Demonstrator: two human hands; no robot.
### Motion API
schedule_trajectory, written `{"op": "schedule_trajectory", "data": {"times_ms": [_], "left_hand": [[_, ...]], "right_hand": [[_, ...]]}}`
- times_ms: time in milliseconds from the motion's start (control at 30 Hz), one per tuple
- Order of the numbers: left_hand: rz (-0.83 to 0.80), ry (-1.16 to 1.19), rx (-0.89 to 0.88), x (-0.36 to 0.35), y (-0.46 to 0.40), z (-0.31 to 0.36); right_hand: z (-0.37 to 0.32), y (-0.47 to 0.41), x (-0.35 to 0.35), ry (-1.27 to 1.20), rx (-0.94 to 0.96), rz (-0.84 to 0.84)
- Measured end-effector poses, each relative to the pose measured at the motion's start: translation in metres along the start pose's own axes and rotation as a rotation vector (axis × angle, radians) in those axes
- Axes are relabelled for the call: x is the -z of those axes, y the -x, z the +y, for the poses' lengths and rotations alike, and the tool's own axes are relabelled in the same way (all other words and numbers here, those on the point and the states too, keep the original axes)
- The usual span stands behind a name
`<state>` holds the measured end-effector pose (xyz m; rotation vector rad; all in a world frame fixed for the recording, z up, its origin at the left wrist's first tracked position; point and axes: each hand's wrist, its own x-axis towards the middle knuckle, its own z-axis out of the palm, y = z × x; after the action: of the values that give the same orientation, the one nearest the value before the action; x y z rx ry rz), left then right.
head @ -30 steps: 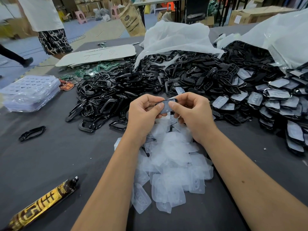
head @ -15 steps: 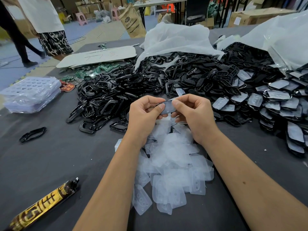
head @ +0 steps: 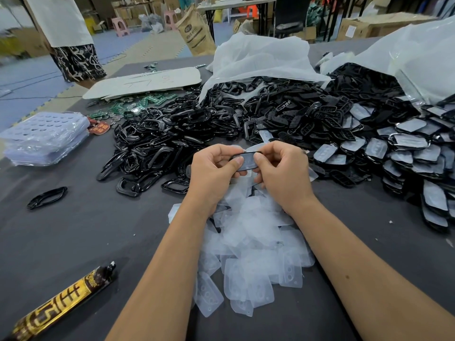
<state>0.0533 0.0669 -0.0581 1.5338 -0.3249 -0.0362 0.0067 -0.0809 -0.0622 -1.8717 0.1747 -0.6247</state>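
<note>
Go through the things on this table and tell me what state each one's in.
black frame: held up, translucent pad inside
left hand: pinching its left end
right hand: pinching its right end
white bag: open, black parts spilling out
glue tube: lying flat, untouched

Bright even indoor light, soft shadows, blurred far-left background, wide-angle edge distortion

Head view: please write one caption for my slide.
The left hand and right hand pinch one black frame above a pile of translucent inserts.
</note>
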Motion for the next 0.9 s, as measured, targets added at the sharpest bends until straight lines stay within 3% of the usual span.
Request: {"op": "schedule_trajectory", "data": {"times_ms": [200,333,600,900], "left_hand": [[0.018,-0.049,-0.019,-0.0006,-0.0012,-0.0008],[-0.01,-0.009,-0.02,0.0001,0.0002,0.0012],[0.003,0.019,-0.011,-0.0014,-0.0001,0.0013],[0.031,-0.006,0.06,-0.0007,-0.0007,0.0028]], "right_hand": [[-0.0055,-0.0008,0.0006,-0.047,-0.05,-0.044],[-0.009,0.0012,0.0019,-0.042,0.012,-0.101],[-0.0007,-0.002,0.0028,-0.193,-0.044,-0.117],[-0.0002,-0.0026,0.0022,-0.2,-0.07,-0.098]]}}
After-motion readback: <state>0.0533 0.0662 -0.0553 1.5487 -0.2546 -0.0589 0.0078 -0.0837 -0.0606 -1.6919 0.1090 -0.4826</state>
